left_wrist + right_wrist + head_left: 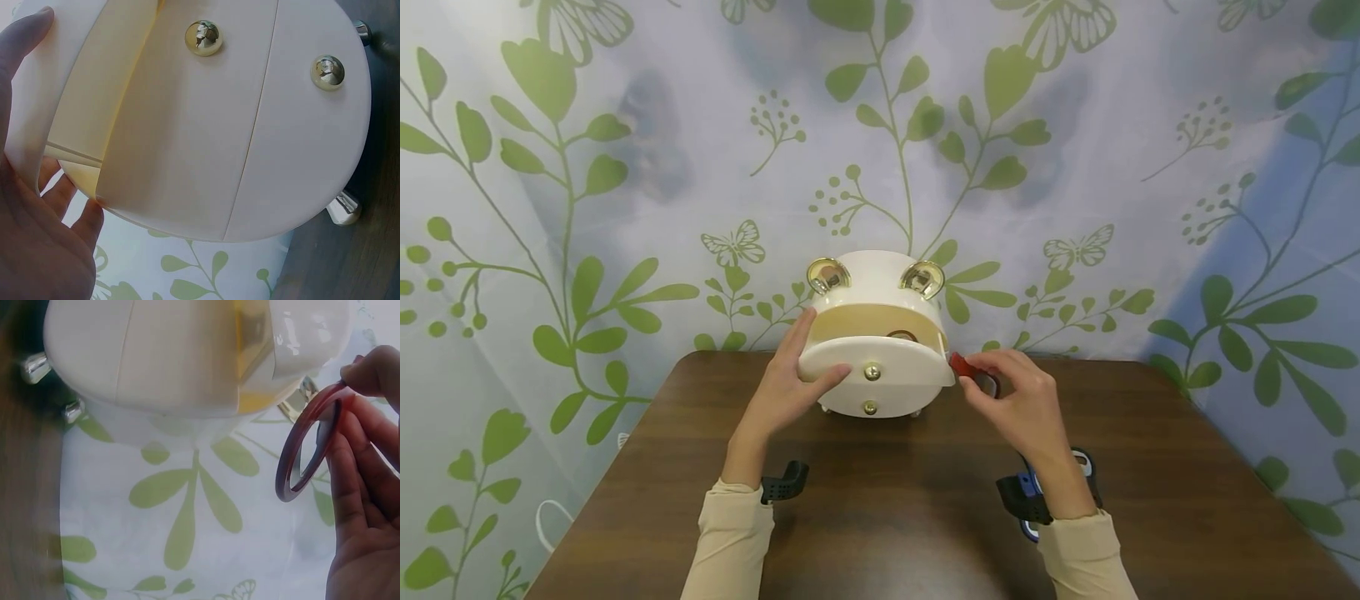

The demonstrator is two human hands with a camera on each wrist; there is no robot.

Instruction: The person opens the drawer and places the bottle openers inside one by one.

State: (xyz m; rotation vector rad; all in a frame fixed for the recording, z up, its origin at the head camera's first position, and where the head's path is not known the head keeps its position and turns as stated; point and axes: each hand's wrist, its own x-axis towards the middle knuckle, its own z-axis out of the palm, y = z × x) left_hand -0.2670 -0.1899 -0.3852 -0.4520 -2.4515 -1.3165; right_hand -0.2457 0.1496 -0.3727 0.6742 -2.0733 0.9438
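A rounded white drawer box (pixel 880 279) with two gold ears and two gold knobs stands at the table's back. Its upper drawer (pixel 835 358) is pulled out, and part of a brown ring (pixel 902 335) shows inside. My left hand (pixel 778 396) rests at the box's left side, fingertips right at the drawer's edge and thumb stretched across the front. Just off the drawer's right end, my right hand (pixel 1018 396) pinches a dark red bangle (pixel 287 469) between thumb and fingers. In the right wrist view the bangle hangs tilted beside the box.
A brown wooden table (pixel 880 500) carries the box on small silver feet (pixel 345 208). Blue-and-white items (pixel 1084 460) lie partly hidden behind the right wrist. A leaf-patterned cloth (pixel 700 167) hangs behind the box. At the left table edge is a white loop (pixel 542 523).
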